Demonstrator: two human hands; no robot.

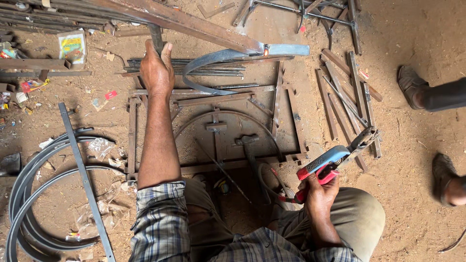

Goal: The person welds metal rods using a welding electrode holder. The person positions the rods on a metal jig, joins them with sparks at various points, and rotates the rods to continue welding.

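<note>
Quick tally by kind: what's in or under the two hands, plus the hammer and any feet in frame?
Steel bar under the left hand: 1
Curved flat strip: 1
Electrode holder in the right hand: 1
Hammer: 1
Other person's feet: 2
Total: 6
</note>
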